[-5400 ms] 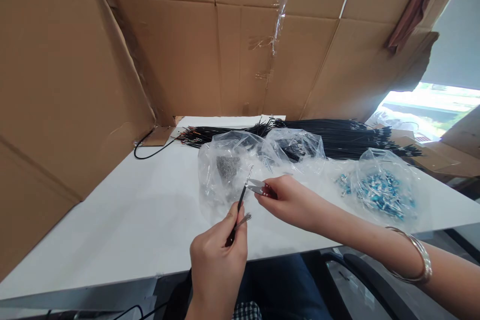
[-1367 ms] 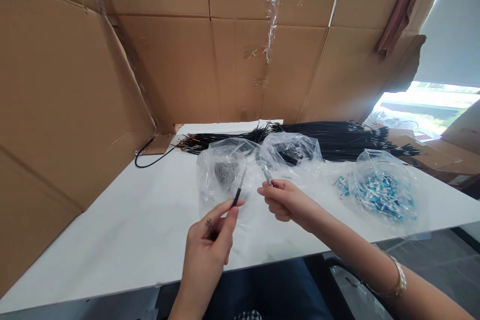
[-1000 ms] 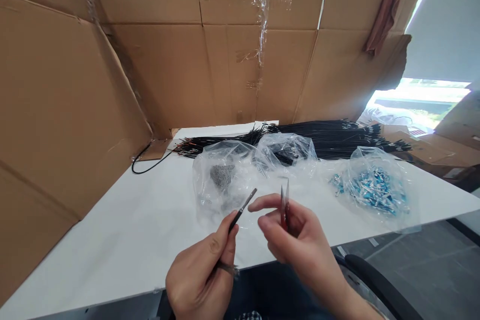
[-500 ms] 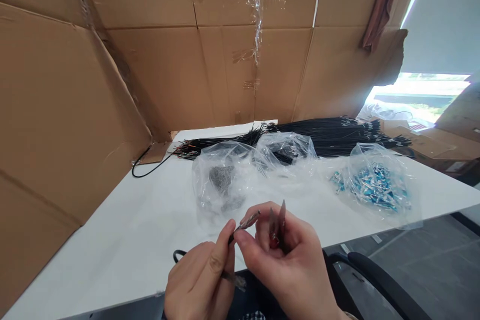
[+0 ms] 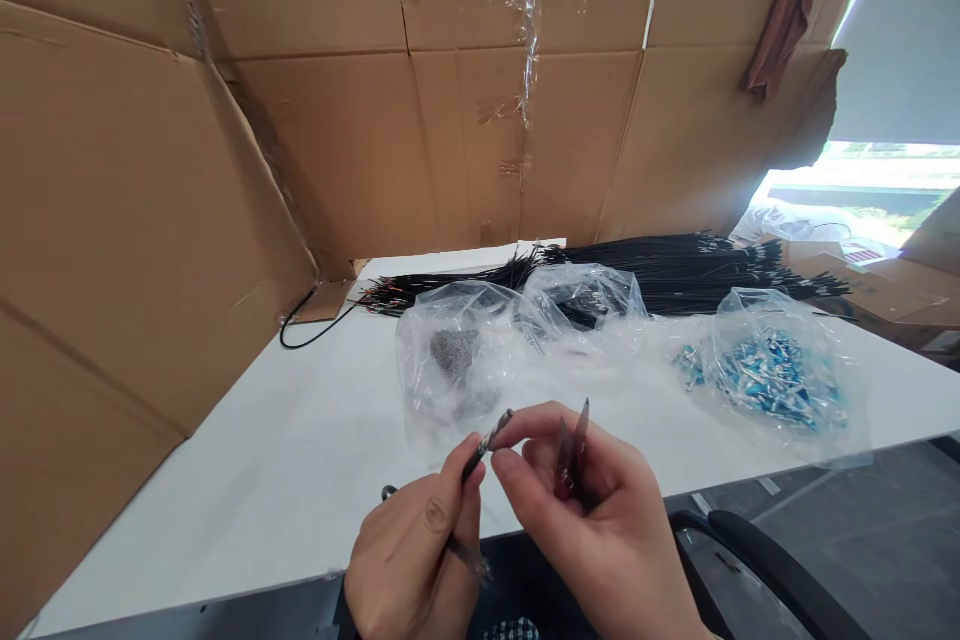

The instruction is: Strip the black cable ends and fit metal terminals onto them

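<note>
My left grip (image 5: 420, 545) is closed on a black cable (image 5: 473, 464), pinching it between thumb and forefinger just below the bare end (image 5: 497, 427), above the near edge of the white desk (image 5: 300, 440). The bare end slants up and to the right. My right grip (image 5: 600, 520) retains scissors (image 5: 574, 458) under curled fingers, blades pointing up and slightly parted; its thumb and forefinger are nearly together at the bare end. Whether they pinch it firmly, I cannot tell. Loose strands (image 5: 472, 560) show blurred below my left fingers.

Step in hand, as I judge it: dressing the bare end by twisting. The next move calls for a steady left pinch, a light fingertip roll and the blades held clear of the cable.
</note>
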### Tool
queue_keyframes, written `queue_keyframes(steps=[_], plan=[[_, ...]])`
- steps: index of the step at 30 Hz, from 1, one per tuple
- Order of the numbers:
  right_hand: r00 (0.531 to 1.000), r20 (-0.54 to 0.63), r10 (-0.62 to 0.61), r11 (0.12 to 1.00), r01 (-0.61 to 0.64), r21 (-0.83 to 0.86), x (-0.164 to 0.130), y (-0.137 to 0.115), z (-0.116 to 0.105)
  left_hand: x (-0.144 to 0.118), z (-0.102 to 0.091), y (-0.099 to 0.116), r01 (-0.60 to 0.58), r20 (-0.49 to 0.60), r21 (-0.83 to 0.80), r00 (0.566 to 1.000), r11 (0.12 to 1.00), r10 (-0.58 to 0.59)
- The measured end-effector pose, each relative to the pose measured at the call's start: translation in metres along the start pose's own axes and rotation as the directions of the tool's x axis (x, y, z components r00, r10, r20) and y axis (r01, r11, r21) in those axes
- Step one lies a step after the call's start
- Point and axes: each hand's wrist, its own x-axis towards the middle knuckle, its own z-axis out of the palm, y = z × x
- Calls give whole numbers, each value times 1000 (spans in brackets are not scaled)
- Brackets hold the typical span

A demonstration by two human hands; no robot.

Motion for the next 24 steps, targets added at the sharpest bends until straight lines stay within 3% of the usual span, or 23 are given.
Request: queue_keyframes(steps=[2, 5, 11, 19, 24], plan=[[999, -5, -35, 997, 34, -74, 1, 3, -4, 0, 0, 0, -17, -5, 50, 1000, 999, 17], [991, 92, -97, 952, 120, -283, 5, 10, -14, 2, 0, 0, -3, 23, 78, 1000, 997, 1], [970, 244, -8, 796, 154, -585, 23, 15, -32, 7, 6, -1, -64, 28, 56, 998, 996, 63], [963, 266, 41, 799, 128, -587, 33, 14, -36, 8, 10, 2, -20, 83, 28, 996, 999, 17], [932, 296, 211, 858, -31, -513, 40, 17, -40, 7, 11, 1, 62, 152, 5, 986, 998, -62]])
